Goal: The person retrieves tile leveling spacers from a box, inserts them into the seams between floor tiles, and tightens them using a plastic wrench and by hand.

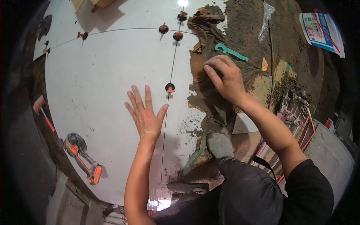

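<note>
My left hand (145, 115) lies on a large white tile (93, 82), fingers spread, just left of a thin dark joint. Beside its thumb, a black and red tile leveling clip (170, 88) stands in that joint. My right hand (226, 77) is over the muddy ground right of the tile edge, its fingers curled with a gap between thumb and index and nothing visible in them. Above it lies a teal hooked tool (231, 52). More clips stand along the joints, such as one at the upper middle (163, 29).
An orange and black power tool (82, 157) rests on the tile at lower left. A red-handled mallet (44, 112) lies past the left edge. At upper right are a white and blue bag (320, 32) and clear plastic (265, 21); a metal tool frame (294, 112) is at right.
</note>
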The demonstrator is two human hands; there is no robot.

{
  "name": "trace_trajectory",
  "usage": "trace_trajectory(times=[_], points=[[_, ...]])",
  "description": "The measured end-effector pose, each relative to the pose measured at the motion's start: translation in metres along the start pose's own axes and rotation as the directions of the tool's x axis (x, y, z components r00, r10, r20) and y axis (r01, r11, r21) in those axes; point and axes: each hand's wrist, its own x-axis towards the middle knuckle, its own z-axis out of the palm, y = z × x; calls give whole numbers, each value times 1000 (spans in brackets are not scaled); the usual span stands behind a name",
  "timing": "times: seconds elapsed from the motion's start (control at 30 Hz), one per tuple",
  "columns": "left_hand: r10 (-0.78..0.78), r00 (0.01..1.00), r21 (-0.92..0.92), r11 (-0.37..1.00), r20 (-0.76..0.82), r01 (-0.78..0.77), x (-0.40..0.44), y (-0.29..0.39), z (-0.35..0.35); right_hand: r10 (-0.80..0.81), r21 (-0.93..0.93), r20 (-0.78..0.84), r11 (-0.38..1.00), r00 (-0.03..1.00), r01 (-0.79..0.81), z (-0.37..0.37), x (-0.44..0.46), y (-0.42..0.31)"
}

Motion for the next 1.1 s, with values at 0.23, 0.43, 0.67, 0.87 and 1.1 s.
trace_trajectory(times=[0.23,0.43,0.67,0.87,1.1], points=[[-34,997,3,999,-71,35,-1,11,1,23,67,58,997,998,-27,8,-4,-8],[49,996,-71,996,-68,-54,-13,-7,-21,-60,107,157,993,986,43,11,11,-47],[-299,920,75,942,-252,327,-190,-211,-133,-106,117,210,990,972,83,-18,3,-45],[-664,747,-25,748,-23,664,-503,-145,-191,-124,228,212,971,969,74,2,-14,-73],[-974,212,-121,202,79,972,-749,-12,-42,-416,321,273,889,867,326,62,42,-170]])
